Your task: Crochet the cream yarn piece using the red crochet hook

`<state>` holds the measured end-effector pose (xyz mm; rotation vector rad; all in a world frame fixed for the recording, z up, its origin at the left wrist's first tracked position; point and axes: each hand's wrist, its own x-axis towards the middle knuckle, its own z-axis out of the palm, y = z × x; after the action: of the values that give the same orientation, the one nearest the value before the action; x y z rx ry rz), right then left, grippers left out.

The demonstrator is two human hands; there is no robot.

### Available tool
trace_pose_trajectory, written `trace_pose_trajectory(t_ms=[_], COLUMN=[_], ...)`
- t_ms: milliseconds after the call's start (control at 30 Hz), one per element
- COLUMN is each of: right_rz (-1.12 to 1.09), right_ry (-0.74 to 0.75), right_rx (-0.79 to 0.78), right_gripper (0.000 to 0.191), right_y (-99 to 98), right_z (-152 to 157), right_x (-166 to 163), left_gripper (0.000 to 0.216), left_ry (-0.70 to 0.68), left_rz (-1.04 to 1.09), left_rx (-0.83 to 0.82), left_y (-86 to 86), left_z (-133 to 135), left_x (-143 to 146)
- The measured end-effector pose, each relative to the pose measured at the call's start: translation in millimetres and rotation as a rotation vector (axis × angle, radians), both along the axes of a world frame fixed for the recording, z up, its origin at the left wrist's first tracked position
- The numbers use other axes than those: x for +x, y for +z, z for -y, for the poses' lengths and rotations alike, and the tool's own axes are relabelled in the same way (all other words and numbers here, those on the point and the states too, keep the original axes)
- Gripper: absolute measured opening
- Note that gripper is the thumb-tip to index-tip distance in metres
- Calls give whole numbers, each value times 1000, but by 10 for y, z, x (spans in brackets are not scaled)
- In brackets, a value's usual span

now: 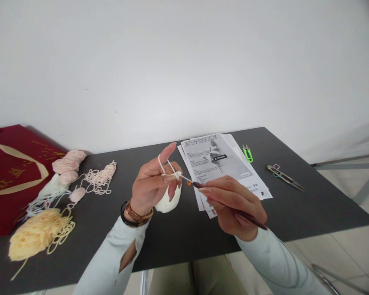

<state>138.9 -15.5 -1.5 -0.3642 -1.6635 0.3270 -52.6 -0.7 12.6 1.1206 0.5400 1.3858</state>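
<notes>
One crochet stitch seems under way.
The left hand's (149,184) fingers pinch the white piece (176,175), yarn (162,165) round the index; the right hand (238,205) grips the hook (198,185) meeting it, above the surface (123,229). Drawing through would need steady tension.

Sheet (226,169) — "百合花图解"

Remotely, I see the desk (199,241) before the wall (184,82). I have a bag (0,213) at its left end, yarn skeins (37,235) just right of it, a yarn ball (167,203) behind the left hand (150,180), papers (233,164) farther right, then snips (247,154), then scissors (283,177).
</notes>
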Motion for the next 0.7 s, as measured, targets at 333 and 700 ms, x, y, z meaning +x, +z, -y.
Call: trace_pose_trajectory(t_ms=[333, 700], right_rz=[-281, -402], right_ry=[213, 340], right_rx=[-318, -505], right_gripper=[16, 11], right_y=[-22, -30], right_z=[-77, -115], right_x=[-20, -43], left_gripper=[52, 44], left_ry=[-162, -193], left_rz=[96, 65], left_rx=[5, -85], left_y=[-5, 13], left_z=[-21, 15], left_x=[9, 5])
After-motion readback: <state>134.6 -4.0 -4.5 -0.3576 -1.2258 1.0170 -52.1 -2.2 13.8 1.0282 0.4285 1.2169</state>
